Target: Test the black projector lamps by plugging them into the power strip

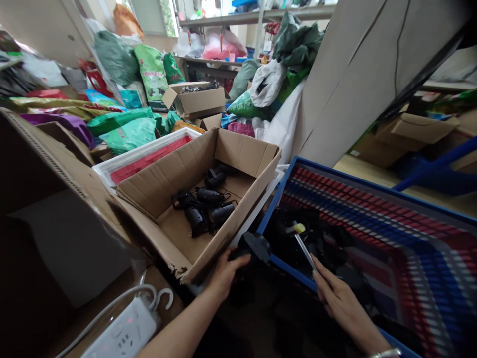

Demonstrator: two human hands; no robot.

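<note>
My left hand (226, 271) is closed around a black plastic part (254, 246), between the cardboard box (179, 243) and the blue-rimmed basket (288, 266). Over the basket's near edge, my right hand (333, 288) grips a thin silver metal tool (305, 252). The tool's tip points toward a small yellow piece (299, 228) among dark parts in the basket; whether they touch is unclear. Several black devices (209, 196) lie inside the open cardboard box, to the left of both hands.
A white power strip (124, 330) with a cable sits at the lower left. Behind the box are a white foam tray (108, 169), green bags (128, 134) and another carton (201, 102). A slanted pale panel (335, 74) stands beyond the basket.
</note>
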